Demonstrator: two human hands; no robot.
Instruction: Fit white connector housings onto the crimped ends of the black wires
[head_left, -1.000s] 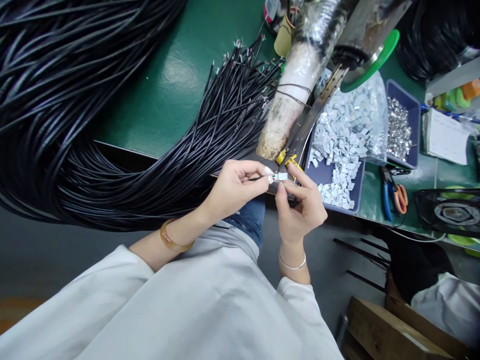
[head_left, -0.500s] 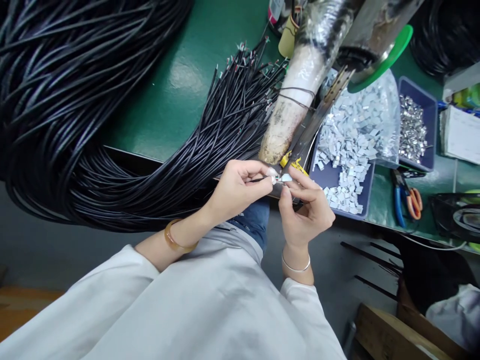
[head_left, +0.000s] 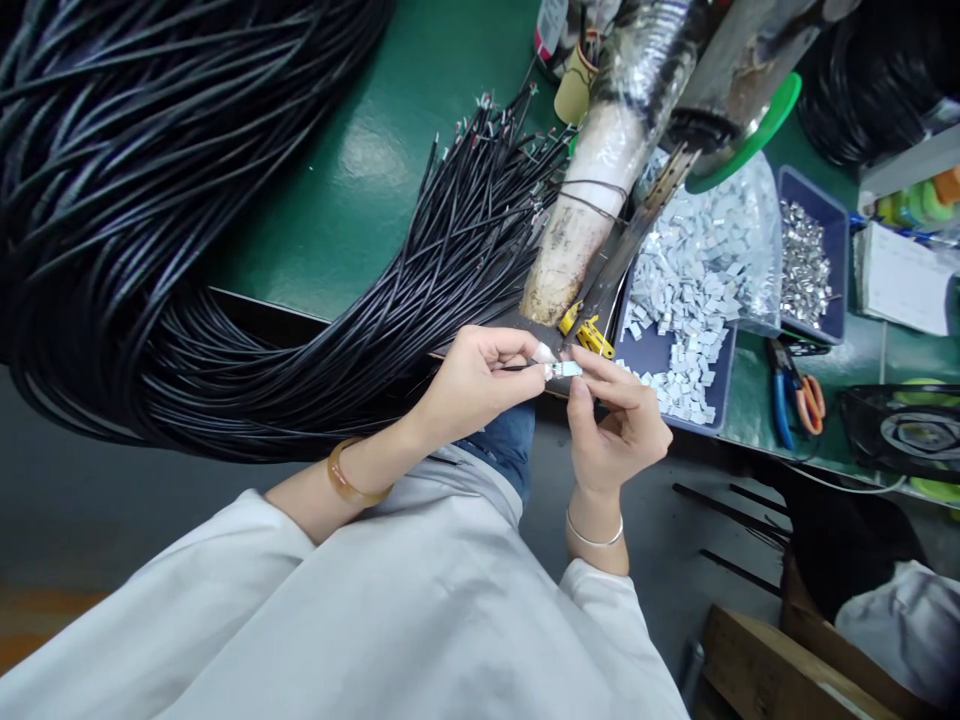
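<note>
My left hand (head_left: 480, 378) is closed in a pinch, thumb against index finger, at the end of a thin cable that is mostly hidden by the fingers. A white covering sits on one of its fingertips. From this pinch sticks a small pale-blue and white connector (head_left: 568, 369) with a bit of metal at its inner end. The thumb and fingertips of my right hand (head_left: 621, 425) close on the connector's outer end. Just beyond the hands are a yellow clip-like piece (head_left: 592, 338) and a dark metal arm (head_left: 630, 235).
A bundle of black cables (head_left: 352, 320) with stripped ends spreads over the green table (head_left: 360, 150). A wrapped tube (head_left: 574, 230) leans above my hands. At right stand a bin (head_left: 726, 395) of pale connectors, a bin (head_left: 838, 270) of metal parts and pliers (head_left: 784, 395).
The connector sits slightly lower, with more of its face showing between my fingertips. My right hand's fingers have shifted slightly. The view has turned a little, so the bins appear further left.
</note>
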